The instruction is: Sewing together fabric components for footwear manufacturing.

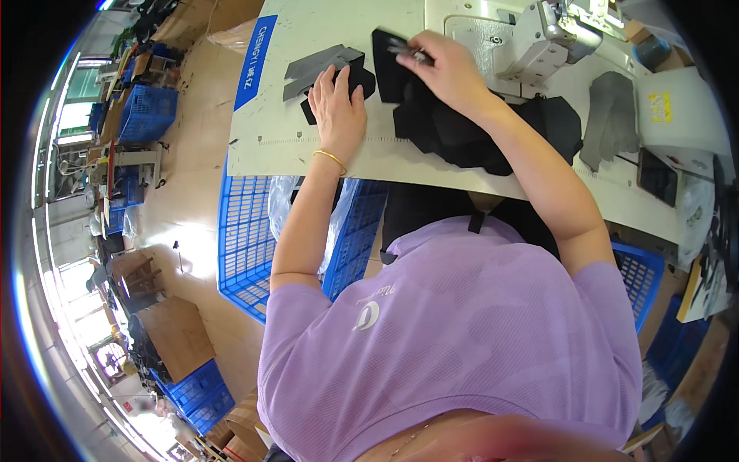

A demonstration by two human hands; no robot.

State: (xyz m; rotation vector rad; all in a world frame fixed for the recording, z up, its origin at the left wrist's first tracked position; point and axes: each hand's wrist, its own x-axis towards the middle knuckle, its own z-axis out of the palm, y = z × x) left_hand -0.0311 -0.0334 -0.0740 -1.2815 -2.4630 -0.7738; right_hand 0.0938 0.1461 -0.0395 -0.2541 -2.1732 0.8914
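Observation:
My left hand (339,115) lies with its fingers stretched out over a black fabric piece (362,77) on the pale sewing table. Grey fabric pieces (308,71) reach out beyond its fingertips. My right hand (456,73) is closed around small dark thread snips (416,54), partly blurred and partly covered by the fingers. Beneath the snips is a flat black piece (385,77) with a straight left edge. A heap of black fabric pieces (469,138) spreads under my right wrist and forearm, along the table's near edge.
The sewing machine head (543,46) stands at the far right, beyond my right forearm. Grey fabric (612,115) and a dark phone (657,177) lie on the right side. Below the table's left end is a blue basket (245,239) with plastic bags in it.

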